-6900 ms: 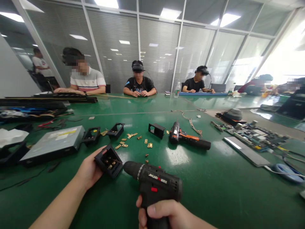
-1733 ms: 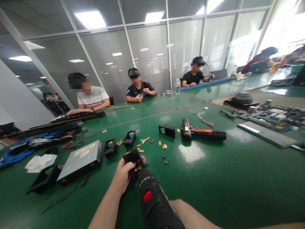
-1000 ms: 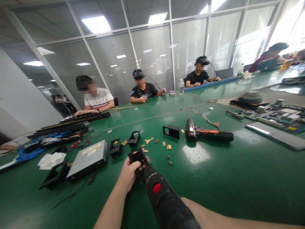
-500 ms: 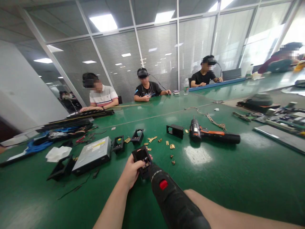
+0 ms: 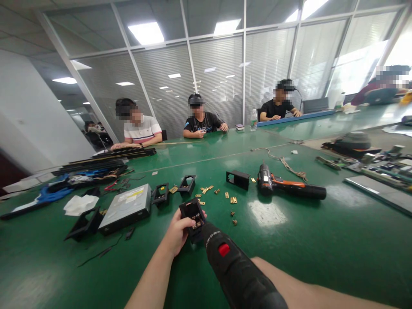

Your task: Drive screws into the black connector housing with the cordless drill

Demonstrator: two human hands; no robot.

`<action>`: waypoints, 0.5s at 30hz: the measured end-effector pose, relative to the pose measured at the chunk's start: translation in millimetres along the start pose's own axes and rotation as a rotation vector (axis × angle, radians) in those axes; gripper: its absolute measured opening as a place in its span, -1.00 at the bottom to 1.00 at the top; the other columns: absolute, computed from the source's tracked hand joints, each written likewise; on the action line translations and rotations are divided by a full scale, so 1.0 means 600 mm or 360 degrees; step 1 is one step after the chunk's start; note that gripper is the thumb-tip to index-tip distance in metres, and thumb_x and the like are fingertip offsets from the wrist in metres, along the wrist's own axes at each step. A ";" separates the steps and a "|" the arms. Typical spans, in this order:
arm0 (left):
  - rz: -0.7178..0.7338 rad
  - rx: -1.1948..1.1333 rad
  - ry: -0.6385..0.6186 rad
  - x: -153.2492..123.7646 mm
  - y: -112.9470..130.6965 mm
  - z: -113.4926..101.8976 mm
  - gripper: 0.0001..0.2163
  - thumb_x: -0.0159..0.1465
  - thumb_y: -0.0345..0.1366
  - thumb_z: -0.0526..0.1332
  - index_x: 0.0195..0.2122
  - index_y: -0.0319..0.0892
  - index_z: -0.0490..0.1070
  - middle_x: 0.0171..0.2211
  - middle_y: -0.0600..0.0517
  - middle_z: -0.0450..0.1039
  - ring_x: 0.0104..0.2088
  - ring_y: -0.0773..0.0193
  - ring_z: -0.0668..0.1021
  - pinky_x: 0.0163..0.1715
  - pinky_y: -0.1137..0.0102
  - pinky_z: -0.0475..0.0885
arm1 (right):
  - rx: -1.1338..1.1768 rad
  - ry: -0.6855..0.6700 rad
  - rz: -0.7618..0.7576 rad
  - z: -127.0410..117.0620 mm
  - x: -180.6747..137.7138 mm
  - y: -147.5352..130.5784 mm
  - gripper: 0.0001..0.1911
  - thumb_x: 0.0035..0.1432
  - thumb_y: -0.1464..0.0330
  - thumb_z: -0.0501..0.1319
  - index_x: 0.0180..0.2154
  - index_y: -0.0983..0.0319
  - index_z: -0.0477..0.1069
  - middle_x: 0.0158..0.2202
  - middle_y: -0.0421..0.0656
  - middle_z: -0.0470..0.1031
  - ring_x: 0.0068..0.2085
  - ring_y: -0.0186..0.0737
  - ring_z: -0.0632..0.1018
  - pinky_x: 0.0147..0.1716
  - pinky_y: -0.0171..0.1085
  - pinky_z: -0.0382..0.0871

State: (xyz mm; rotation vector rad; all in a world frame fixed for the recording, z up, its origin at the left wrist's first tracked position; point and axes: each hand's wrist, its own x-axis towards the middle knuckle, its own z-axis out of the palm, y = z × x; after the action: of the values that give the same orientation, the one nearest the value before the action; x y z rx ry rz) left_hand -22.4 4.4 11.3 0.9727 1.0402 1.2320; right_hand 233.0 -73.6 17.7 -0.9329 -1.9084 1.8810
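Observation:
My left hand is closed around a small black plastic housing, thumb over its open side. Several brass-coloured screws or terminals show inside it. A black power drill with a red button points at the housing's right side; where its tip meets the housing is hidden. My right hand is wrapped round the drill, mostly hidden behind its body. Beyond the housing lie several small brass plates and a few loose screws. Similar black housings stand around them.
An orange and black power screwdriver lies at right. A silver disc drive and crumpled white paper are at left. Circuit boards lie far right. Several co-workers sit across the green table, near a water bottle.
The view has shifted slightly, so the scene sits a little lower and to the right. The drill and the housing keep nearly the same position relative to each other.

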 end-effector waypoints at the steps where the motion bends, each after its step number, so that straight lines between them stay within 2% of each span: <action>1: -0.0001 0.0000 0.0001 0.000 0.000 0.000 -0.47 -0.08 -0.41 0.28 0.00 -0.26 0.44 -0.22 -0.15 0.66 -0.22 -0.01 0.65 -0.19 0.18 0.49 | -0.0001 -0.0008 0.0001 0.001 0.003 0.001 -0.56 -0.24 0.08 0.51 -0.51 0.22 0.40 -0.62 -0.34 0.14 -0.50 -0.41 0.18 -0.48 -0.34 0.22; 6: 0.0002 0.0025 0.0029 0.002 -0.001 0.002 -0.50 -0.08 -0.43 0.28 -0.04 -0.25 0.46 -0.23 -0.13 0.67 -0.22 0.01 0.65 -0.20 0.20 0.49 | -0.0005 0.0003 0.0003 0.006 0.006 0.002 -0.60 -0.19 0.10 0.50 -0.51 0.23 0.41 -0.63 -0.33 0.14 -0.49 -0.39 0.22 -0.44 -0.32 0.27; 10: 0.0002 0.0043 0.0034 0.004 -0.001 0.004 -0.52 -0.09 -0.43 0.28 -0.06 -0.25 0.47 -0.24 -0.13 0.66 -0.20 -0.02 0.65 -0.20 0.19 0.48 | 0.0000 -0.0008 0.0004 0.006 0.002 0.000 -0.59 -0.23 0.13 0.52 -0.51 0.23 0.40 -0.62 -0.33 0.20 -0.50 -0.40 0.22 -0.46 -0.34 0.25; 15: 0.0021 0.0053 0.0038 0.004 0.000 0.006 -0.54 -0.10 -0.43 0.28 -0.10 -0.25 0.47 -0.23 -0.14 0.66 -0.22 0.00 0.64 -0.20 0.19 0.48 | 0.0008 0.0001 0.0027 0.006 -0.001 -0.005 -0.59 -0.23 0.13 0.52 -0.50 0.23 0.42 -0.64 -0.35 0.13 -0.49 -0.40 0.22 -0.46 -0.35 0.25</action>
State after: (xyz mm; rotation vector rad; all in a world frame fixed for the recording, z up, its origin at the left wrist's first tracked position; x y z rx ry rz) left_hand -18.7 6.6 11.8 0.9939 1.0772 1.2432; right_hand 230.4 -76.6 20.2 -0.9510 -1.9004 1.8941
